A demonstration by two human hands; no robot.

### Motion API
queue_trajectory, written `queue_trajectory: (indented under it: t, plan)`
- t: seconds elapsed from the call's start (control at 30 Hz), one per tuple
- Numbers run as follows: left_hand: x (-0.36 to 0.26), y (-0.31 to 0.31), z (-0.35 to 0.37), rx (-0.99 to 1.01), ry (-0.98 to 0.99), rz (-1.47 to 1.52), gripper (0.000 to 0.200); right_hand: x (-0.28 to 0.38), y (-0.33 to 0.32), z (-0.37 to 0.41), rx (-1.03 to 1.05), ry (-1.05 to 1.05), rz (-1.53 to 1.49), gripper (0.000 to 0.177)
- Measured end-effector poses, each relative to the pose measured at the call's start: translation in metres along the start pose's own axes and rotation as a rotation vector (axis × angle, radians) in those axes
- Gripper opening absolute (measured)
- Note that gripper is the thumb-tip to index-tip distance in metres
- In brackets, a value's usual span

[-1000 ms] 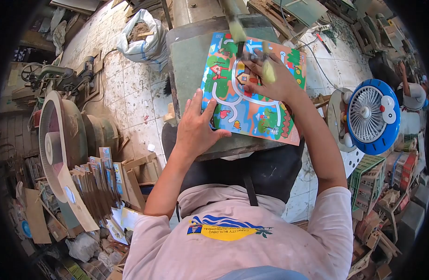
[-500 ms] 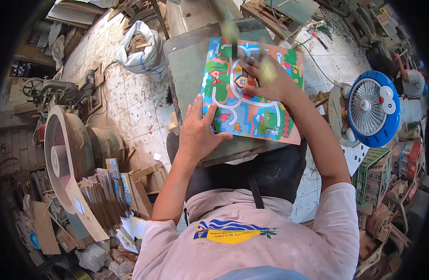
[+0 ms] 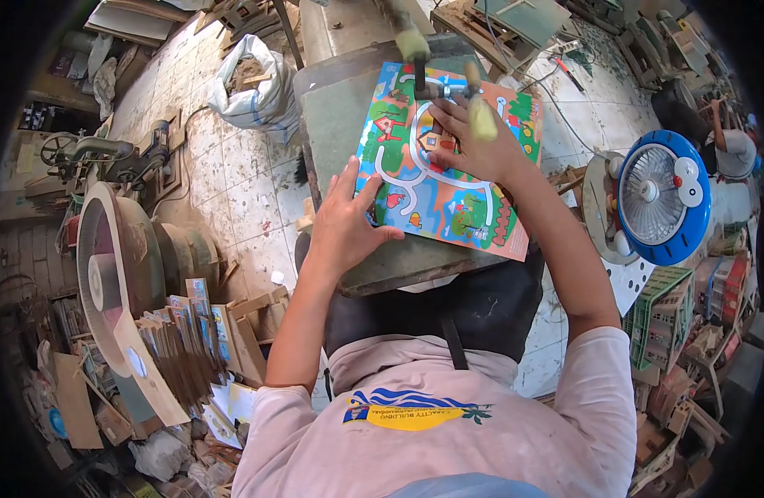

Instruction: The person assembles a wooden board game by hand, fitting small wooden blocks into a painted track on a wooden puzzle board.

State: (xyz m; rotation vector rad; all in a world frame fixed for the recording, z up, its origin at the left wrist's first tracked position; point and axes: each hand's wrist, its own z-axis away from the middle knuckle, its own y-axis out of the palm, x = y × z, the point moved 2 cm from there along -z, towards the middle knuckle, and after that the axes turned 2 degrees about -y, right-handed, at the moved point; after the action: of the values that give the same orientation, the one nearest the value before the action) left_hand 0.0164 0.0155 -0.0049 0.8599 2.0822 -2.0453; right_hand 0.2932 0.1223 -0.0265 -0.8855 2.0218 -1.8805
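Note:
A colourful printed board [image 3: 440, 203] with white curved tracks lies on a dark, worn work table [image 3: 332, 124]. My left hand [image 3: 345, 220] rests at the board's left edge, fingers and thumb spread, holding nothing. My right hand [image 3: 473, 141] lies on the board's upper middle with its fingers extended over the printed house. Just above the board hangs a machine part [image 3: 419, 70] with yellowish, blurred pieces, close to the right fingertips. It hides some of the board's top edge and part of the right hand.
At the left stand a large round machine wheel [image 3: 108, 282] and a row of upright boards [image 3: 183, 336]. A white sack [image 3: 249, 87] sits on the tiled floor behind. At the right are a blue fan [image 3: 664, 197], a green crate [image 3: 658, 319] and another person [image 3: 735, 149].
The board has turned slightly and shifted a little to the left at its near edge. My left hand has moved slightly left with it, and my right hand stays on top.

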Motion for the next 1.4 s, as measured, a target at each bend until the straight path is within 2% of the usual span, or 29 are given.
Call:
queue_trajectory:
  t: [0.07, 0.47, 0.97, 1.3, 1.4]
  plan:
    - [0.003, -0.001, -0.003, 0.014, -0.017, -0.002, 0.104, 0.002, -0.003, -0.001, 0.006, 0.048, -0.079, 0.082]
    - [0.018, -0.006, -0.016, 0.075, 0.018, -0.084, 0.102, 0.004, 0.008, 0.004, -0.057, 0.131, -0.021, 0.093]
    - [0.022, -0.017, -0.030, 0.155, -0.033, -0.120, 0.103, 0.011, 0.010, 0.007, -0.157, 0.155, 0.027, 0.089]
    - [0.044, -0.018, -0.047, 0.211, -0.004, -0.084, 0.105, 0.021, 0.011, 0.011, -0.121, 0.231, 0.024, 0.092]
    - [0.040, -0.020, -0.043, 0.227, -0.025, -0.098, 0.101, 0.025, 0.018, 0.013, -0.173, 0.249, 0.126, 0.092]
